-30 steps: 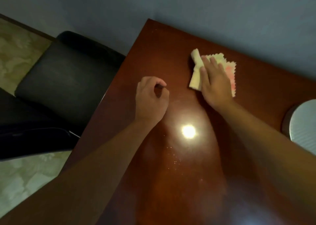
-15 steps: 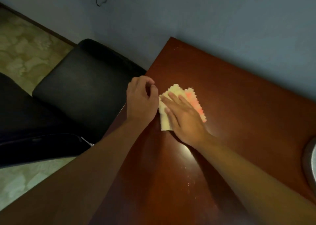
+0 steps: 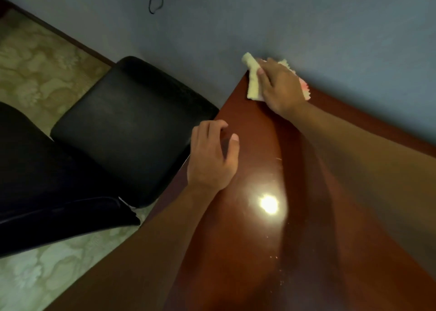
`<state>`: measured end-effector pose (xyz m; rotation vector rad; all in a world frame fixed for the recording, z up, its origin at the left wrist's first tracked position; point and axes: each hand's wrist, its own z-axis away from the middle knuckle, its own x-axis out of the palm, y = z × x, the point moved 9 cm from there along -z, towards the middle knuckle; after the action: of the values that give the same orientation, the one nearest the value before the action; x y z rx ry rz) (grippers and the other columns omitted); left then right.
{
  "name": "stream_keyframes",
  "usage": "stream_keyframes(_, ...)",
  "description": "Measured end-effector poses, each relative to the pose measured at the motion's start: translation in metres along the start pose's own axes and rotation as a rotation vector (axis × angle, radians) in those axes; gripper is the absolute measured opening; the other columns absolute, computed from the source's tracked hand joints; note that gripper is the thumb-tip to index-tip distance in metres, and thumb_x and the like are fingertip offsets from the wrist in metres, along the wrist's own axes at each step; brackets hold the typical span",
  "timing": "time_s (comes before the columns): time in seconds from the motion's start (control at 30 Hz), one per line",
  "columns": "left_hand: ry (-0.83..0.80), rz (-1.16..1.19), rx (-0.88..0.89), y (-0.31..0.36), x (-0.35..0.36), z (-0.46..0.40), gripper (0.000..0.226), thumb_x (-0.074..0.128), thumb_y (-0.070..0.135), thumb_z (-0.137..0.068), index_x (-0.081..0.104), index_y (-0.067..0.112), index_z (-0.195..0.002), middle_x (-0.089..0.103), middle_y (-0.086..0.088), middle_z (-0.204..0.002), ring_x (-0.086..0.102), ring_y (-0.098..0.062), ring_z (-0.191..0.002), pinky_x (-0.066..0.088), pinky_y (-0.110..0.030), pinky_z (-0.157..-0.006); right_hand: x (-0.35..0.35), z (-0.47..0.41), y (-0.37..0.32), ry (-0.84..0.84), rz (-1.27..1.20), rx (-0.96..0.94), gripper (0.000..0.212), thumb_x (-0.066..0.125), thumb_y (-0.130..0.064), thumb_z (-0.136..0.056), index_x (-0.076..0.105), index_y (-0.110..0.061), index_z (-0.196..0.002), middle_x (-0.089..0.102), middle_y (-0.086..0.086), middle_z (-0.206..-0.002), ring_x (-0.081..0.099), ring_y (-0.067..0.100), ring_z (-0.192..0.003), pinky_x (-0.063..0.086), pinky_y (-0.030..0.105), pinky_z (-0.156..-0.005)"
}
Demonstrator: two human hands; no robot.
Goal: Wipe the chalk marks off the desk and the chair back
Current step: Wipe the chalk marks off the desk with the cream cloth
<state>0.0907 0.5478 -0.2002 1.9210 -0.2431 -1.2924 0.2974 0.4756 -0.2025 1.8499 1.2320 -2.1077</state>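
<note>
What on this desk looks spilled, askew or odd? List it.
Pale specks, like dust or crumbs, lie scattered on the desk near the lamp glare and toward the near edge. The cloth under the right hand sticks out past the desk's far corner. Nothing looks damaged.

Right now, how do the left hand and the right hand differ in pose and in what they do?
The right hand presses flat on the cloth at the far corner of the desk; the left hand holds nothing. The right hand's fingers lie fairly straight; the left hand's fingers are loosely curled. The right hand reaches farther; the left hand is near the desk's left edge. Both are bare and over the desk.
</note>
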Motion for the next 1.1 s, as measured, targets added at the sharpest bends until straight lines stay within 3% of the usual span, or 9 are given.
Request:
stream_keyframes(0.17,0.060,0.046,-0.013,-0.004,-0.005,-0.003,0.036,0.046,0.033,-0.098,0.057,0.006,-0.121,0.056,-0.007,-0.115,0.051,-0.015,-0.101,0.040,-0.019,-0.086,0.030,0.032,-0.033,-0.140,0.011,-0.139,0.042,0.035,-0.029,-0.107,0.047,-0.017,-0.146,0.041,0.010,-0.153,0.032,0.023,-0.144,0.018,0.029,-0.116)
stream_keyframes(0.37,0.091,0.100,-0.120,-0.015,-0.009,-0.002,0.034,0.050,0.037,-0.094,0.056,0.015,-0.119,0.045,0.003,-0.116,0.052,-0.010,-0.098,0.051,-0.029,-0.087,0.034,0.101,-0.054,-0.204,-0.041,-0.182,0.041,0.037,-0.027,-0.107,0.048,-0.018,-0.145,0.041,0.008,-0.153,0.030,0.018,-0.145,0.008,0.015,-0.112)
stream_keyframes(0.5,0.072,0.020,-0.059,-0.015,-0.014,0.014,0.050,0.057,0.032,-0.090,0.052,0.018,-0.138,0.047,-0.007,-0.127,0.047,-0.008,-0.107,0.040,-0.011,-0.088,0.039,0.152,-0.068,-0.240,-0.062,-0.260,0.039,0.039,-0.024,-0.106,0.053,-0.017,-0.142,0.046,0.008,-0.150,0.032,0.017,-0.145,0.012,0.025,-0.118)
stream_keyframes(0.6,0.010,-0.077,0.069,-0.004,-0.020,0.052,0.036,0.053,0.032,-0.090,0.066,0.014,-0.119,0.054,-0.009,-0.123,0.041,-0.008,-0.106,0.031,-0.004,-0.084,0.042,0.187,-0.070,-0.287,-0.075,-0.256,0.038,0.039,-0.025,-0.106,0.054,-0.020,-0.141,0.045,0.011,-0.150,0.034,0.021,-0.145,0.017,0.034,-0.122)
stream_keyframes(0.67,-0.060,-0.109,0.165,0.006,-0.023,0.081,0.029,0.052,0.030,-0.091,0.069,0.009,-0.103,0.062,-0.008,-0.110,0.046,-0.013,-0.099,0.036,-0.011,-0.082,0.044,0.219,-0.072,-0.319,-0.097,-0.257,0.038,0.038,-0.026,-0.106,0.057,-0.019,-0.138,0.048,0.011,-0.148,0.034,0.018,-0.145,0.021,0.038,-0.121)
stream_keyframes(0.8,-0.254,-0.143,0.266,0.035,-0.017,0.134,0.029,0.048,0.029,-0.088,0.065,0.008,-0.080,0.060,-0.005,-0.080,0.054,-0.023,-0.078,0.049,-0.041,-0.071,0.037,0.310,-0.084,-0.356,-0.213,-0.237,0.038,0.037,-0.025,-0.105,0.065,-0.013,-0.127,0.054,0.007,-0.143,0.044,0.015,-0.138,0.027,0.040,-0.119)
stream_keyframes(0.9,-0.392,-0.091,0.273,0.056,-0.007,0.167,0.024,0.052,0.023,-0.086,0.065,0.006,-0.075,0.061,-0.006,-0.077,0.054,-0.025,-0.075,0.048,-0.038,-0.070,0.026,0.367,-0.080,-0.261,-0.323,-0.149,0.033,0.041,-0.020,-0.106,0.064,-0.014,-0.128,0.053,0.000,-0.143,0.043,0.012,-0.138,0.027,0.038,-0.119)
stream_keyframes(0.97,-0.359,-0.038,0.215,0.064,-0.011,0.169,0.020,0.053,0.019,-0.089,0.068,0.009,-0.080,0.064,-0.005,-0.081,0.056,-0.025,-0.078,0.042,-0.031,-0.073,0.008,0.376,-0.054,-0.108,-0.415,0.073,0.034,0.042,-0.023,-0.105,0.058,-0.022,-0.135,0.051,-0.005,-0.143,0.042,0.010,-0.139,0.030,0.036,-0.118)
stream_keyframes(1.1,-0.276,0.100,0.032,0.066,-0.024,0.164,0.024,0.047,0.024,-0.093,0.070,0.018,-0.088,0.067,0.003,-0.088,0.060,-0.020,-0.087,0.049,-0.038,-0.082,-0.059,0.365,0.019,0.318,-0.410,0.404,0.042,0.041,-0.040,-0.102,0.065,-0.014,-0.126,0.062,-0.008,-0.118,0.054,-0.002,-0.109,0.047,0.027,-0.095)
